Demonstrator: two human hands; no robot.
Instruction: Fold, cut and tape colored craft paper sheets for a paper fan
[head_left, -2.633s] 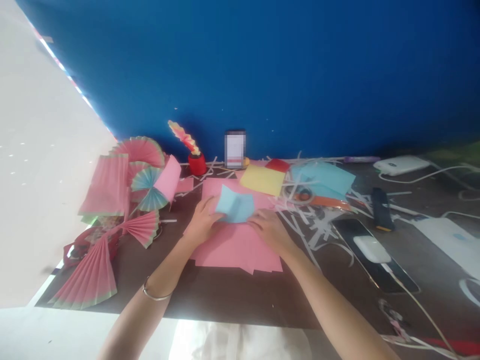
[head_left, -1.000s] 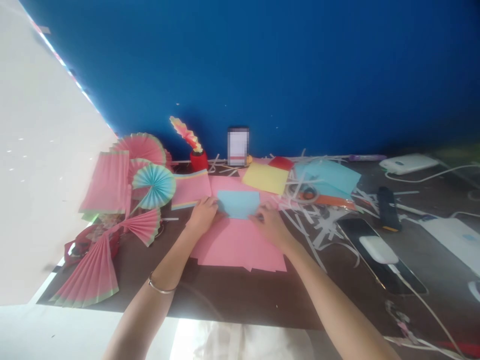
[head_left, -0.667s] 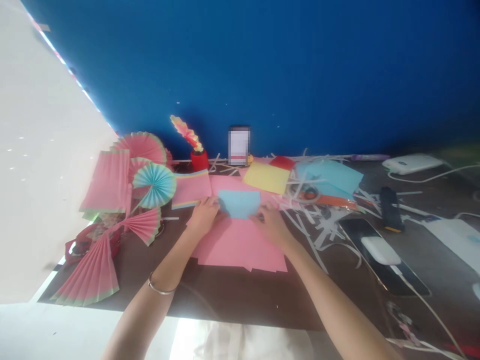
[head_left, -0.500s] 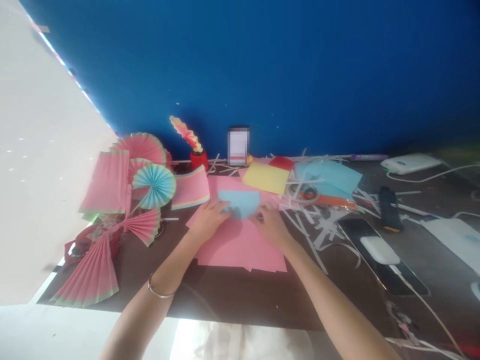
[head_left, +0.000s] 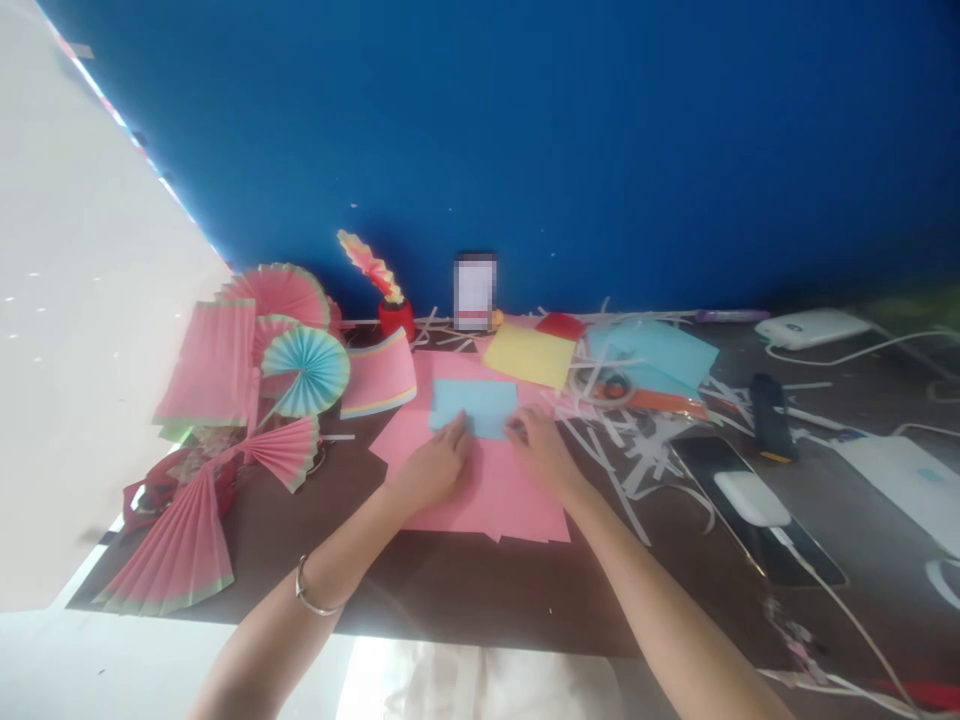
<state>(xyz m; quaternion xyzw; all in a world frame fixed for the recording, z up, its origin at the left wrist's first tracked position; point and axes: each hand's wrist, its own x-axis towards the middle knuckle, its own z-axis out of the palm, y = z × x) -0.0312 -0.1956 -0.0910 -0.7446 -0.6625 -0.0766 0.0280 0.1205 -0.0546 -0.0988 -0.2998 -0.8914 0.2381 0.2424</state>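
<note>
Light-blue paper (head_left: 484, 400) lies flat on pink sheets (head_left: 495, 505), middle of the brown table (head_left: 480, 590). Left hand (head_left: 436, 466) — fingers stretched, close together, laid on the paper's near edge. Right hand (head_left: 541, 448) curled at its right end; cannot tell whether it pinches. Upright panel (head_left: 475, 290) by the blue wall (head_left: 480, 120): face pixelated. White device (head_left: 814, 327), right — dark mark, too blurred to read.
</note>
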